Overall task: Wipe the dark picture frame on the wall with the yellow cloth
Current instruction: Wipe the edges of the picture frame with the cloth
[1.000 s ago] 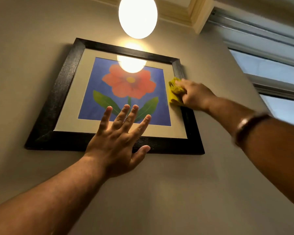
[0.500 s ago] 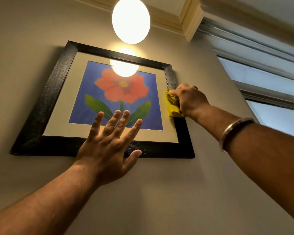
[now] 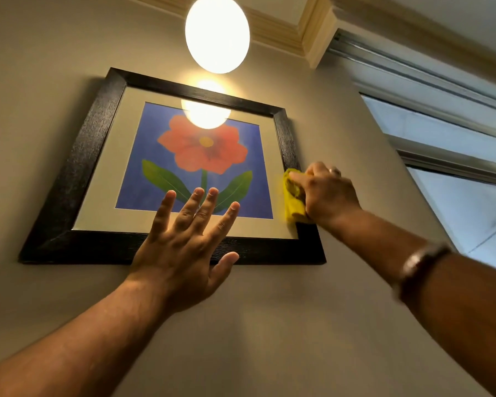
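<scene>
The dark picture frame (image 3: 78, 167) hangs on the beige wall and holds a red flower on blue under glass. My left hand (image 3: 184, 250) lies flat with fingers spread over the frame's bottom rail and the lower glass. My right hand (image 3: 327, 193) is closed around the bunched yellow cloth (image 3: 294, 202), which presses on the lower part of the frame's right rail, just above the bottom right corner. The hand hides part of the cloth and that stretch of rail.
A glowing round lamp (image 3: 216, 32) hangs in front of the wall above the frame and reflects in the glass. A window (image 3: 455, 179) with a metal rail sits to the right. Bare wall (image 3: 269, 325) spreads below the frame.
My right hand has slid the yellow cloth down the frame's right rail, from near the top to near the bottom corner. My left hand stays flat on the bottom rail.
</scene>
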Tool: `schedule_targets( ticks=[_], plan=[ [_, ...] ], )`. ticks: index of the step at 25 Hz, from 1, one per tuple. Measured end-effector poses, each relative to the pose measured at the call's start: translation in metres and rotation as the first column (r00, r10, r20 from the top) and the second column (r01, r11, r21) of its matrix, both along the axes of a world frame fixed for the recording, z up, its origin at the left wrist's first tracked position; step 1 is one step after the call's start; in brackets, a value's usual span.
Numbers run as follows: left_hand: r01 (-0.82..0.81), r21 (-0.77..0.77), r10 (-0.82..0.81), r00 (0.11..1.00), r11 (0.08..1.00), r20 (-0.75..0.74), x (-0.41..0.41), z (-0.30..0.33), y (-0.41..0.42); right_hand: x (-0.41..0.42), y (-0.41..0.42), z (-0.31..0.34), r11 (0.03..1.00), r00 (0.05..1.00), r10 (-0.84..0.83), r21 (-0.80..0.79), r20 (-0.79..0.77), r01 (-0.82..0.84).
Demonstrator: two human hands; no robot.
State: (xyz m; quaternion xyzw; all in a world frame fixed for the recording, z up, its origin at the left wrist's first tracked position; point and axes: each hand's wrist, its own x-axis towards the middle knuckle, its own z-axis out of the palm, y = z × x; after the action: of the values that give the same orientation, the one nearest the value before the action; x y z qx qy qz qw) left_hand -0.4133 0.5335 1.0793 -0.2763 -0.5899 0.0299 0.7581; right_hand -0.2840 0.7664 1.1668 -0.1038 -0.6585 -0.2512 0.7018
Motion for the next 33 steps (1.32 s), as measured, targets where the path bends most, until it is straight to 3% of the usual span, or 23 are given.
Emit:
schedule_targets(
  ticks=[3, 10, 14, 18, 21, 24, 28, 31, 33],
  plan=[
    [-0.005, -0.003, 0.005, 1.000, 1.000, 0.009, 0.001, 0.000, -0.001, 0.001, -0.008, 0.040, 0.991, 0.998, -0.044, -0.121, 0.039, 0.048],
    [-0.008, -0.009, 0.008, 1.000, 1.000, 0.028, 0.002, 0.003, -0.002, 0.026, 0.000, -0.128, 0.999, 0.970, 0.038, -0.028, 0.238, -0.033],
    [0.008, -0.008, -0.008, 0.999, 1.000, 0.031, 0.001, 0.002, 0.000, 0.015, 0.004, -0.050, 0.995, 0.985, -0.099, 0.012, 0.143, 0.098],
    [0.018, 0.002, -0.018, 0.999, 1.000, 0.029, -0.001, -0.001, 0.001, 0.009, 0.000, 0.078, 0.966, 0.972, -0.216, -0.125, 0.097, 0.228],
    [0.018, 0.009, -0.018, 1.000, 1.000, 0.023, -0.001, -0.001, 0.001, -0.005, 0.004, 0.101, 0.982, 0.995, -0.024, -0.185, 0.102, 0.042],
    [0.020, 0.008, -0.020, 0.999, 1.000, 0.029, -0.001, 0.000, 0.003, -0.017, 0.011, 0.038, 0.943, 0.942, 0.319, -0.136, 0.105, -0.304],
    [0.004, 0.007, -0.005, 1.000, 1.000, 0.023, 0.000, 0.004, 0.004, -0.015, 0.018, -0.041, 0.914, 0.887, 0.359, 0.085, 0.291, -0.397],
    [-0.007, 0.031, 0.006, 0.999, 0.999, 0.031, -0.002, 0.001, -0.001, -0.017, 0.003, 0.018, 0.922, 0.905, 0.342, 0.093, 0.254, -0.375],
    [0.000, 0.024, -0.001, 0.999, 1.000, 0.035, -0.002, -0.001, -0.001, -0.020, -0.010, 0.080, 0.934, 0.914, 0.355, -0.036, 0.194, -0.355]
  ],
)
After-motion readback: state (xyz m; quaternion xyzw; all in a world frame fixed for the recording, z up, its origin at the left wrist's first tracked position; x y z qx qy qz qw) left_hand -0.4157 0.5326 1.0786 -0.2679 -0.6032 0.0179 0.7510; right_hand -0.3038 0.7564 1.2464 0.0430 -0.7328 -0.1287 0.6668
